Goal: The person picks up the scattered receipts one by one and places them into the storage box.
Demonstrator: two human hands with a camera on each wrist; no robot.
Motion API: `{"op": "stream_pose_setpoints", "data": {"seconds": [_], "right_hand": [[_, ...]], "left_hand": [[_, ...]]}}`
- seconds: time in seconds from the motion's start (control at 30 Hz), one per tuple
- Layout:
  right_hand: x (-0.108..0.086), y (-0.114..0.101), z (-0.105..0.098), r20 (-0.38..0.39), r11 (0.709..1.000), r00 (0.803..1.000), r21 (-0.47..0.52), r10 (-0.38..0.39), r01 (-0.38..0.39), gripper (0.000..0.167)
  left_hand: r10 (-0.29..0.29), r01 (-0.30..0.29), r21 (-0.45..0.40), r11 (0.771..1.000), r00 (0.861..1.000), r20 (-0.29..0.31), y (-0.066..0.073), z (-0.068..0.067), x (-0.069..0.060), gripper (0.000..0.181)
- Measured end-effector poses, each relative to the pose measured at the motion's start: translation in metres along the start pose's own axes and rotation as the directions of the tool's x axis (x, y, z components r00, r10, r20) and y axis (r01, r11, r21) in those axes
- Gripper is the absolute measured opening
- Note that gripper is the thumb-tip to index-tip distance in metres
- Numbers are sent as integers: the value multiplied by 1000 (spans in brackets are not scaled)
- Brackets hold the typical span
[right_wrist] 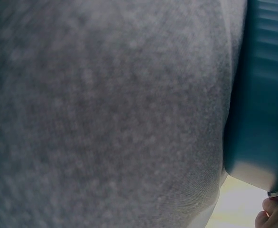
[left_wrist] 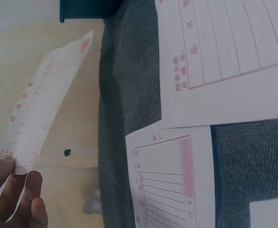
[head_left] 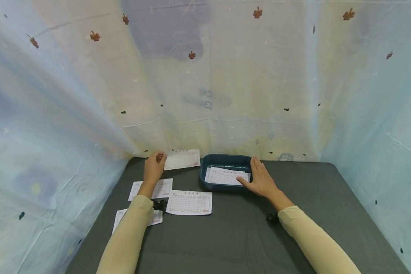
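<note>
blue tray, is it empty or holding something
Holding something: white printed slips lie inside the blue tray, visible in the head view.

A pale, printed curtain (head_left: 239, 91) stands behind a dark grey table (head_left: 232, 236).
The curtain runs across the back and down both sides in soft blue, cream and yellow, with creases in its surface. Brown leaf prints (head_left: 257, 13) are scattered mostly along its upper part, and small dark specks (head_left: 286, 109) dot it lower down. A big purple patch (head_left: 171, 34) shows near the top, left of the middle; a faint blue-grey mark (head_left: 207, 103) sits below it, slightly to the right, and a paw print (head_left: 285, 156) lies just above the table's back edge. The tabletop has a rounded back right corner, and its surface looks like woven cloth in both wrist views.
</note>
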State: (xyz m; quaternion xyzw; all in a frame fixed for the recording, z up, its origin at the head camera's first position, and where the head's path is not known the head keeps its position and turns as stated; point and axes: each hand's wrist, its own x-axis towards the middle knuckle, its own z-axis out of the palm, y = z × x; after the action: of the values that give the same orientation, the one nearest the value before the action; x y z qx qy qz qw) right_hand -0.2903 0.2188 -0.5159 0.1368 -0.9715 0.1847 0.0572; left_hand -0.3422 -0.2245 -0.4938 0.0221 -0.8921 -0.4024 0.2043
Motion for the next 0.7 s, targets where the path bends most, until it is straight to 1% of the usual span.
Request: {"op": "stream_pose_setpoints", "data": {"seconds": [0.27, 0.33, 0.43, 0.57, 0.7], "right_hand": [[-1, -1, -1, -10, 1000, 1000, 7, -2, 3, 115], [-1, -1, -1, -10, 1000, 1000, 1, -1, 1, 115], [-1, 0, -1, -9, 1000, 1000, -4, -1, 1, 114], [0, 1, 0, -7, 1000, 1000, -29, -5, 5, 114], [1, 1, 1, 1, 998, 1000, -58, -7, 8, 114]], "left_hand": [[3, -10, -96, 995, 997, -80, 6, -6, -1, 24], [5, -18, -132, 991, 995, -97, 9, -7, -2, 24], [5, -24, -163, 986, 994, -113, 14, -8, -2, 26], [4, -27, -199, 980, 993, -116, 23, -9, -4, 28], [1, -21, -218, 976, 996, -91, 33, -9, -7, 29]]}}
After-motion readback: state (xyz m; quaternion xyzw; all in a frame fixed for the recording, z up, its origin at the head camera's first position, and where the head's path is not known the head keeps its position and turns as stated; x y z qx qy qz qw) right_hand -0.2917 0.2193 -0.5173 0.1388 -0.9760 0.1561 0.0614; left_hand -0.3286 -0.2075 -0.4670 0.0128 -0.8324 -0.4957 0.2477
